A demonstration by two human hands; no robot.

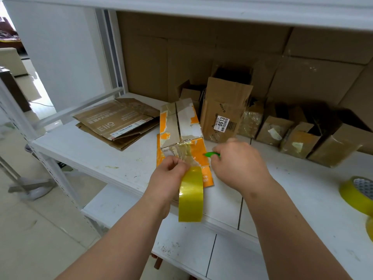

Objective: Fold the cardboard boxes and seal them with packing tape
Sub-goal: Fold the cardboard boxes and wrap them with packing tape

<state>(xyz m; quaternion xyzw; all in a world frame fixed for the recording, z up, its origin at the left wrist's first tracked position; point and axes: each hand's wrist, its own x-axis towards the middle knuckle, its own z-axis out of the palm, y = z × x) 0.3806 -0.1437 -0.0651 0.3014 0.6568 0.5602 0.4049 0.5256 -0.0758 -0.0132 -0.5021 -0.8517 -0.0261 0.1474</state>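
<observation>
An orange and white cardboard box (179,126) stands on the white shelf (113,158), its flaps folded shut, with clear tape across the near end. My left hand (167,174) grips a yellow tape roll (190,194) just in front of the box, and a strip of tape runs from the roll up onto the box. My right hand (240,164) holds a small green cutter (212,154) at the box's right side, near the stretched tape.
Flattened brown cardboard (117,122) lies at the back left. An open brown box (224,110) with a 0613 label stands behind, and several taped boxes (302,136) line the right. Another yellow tape roll (357,193) sits at the right edge. A lower shelf juts out below.
</observation>
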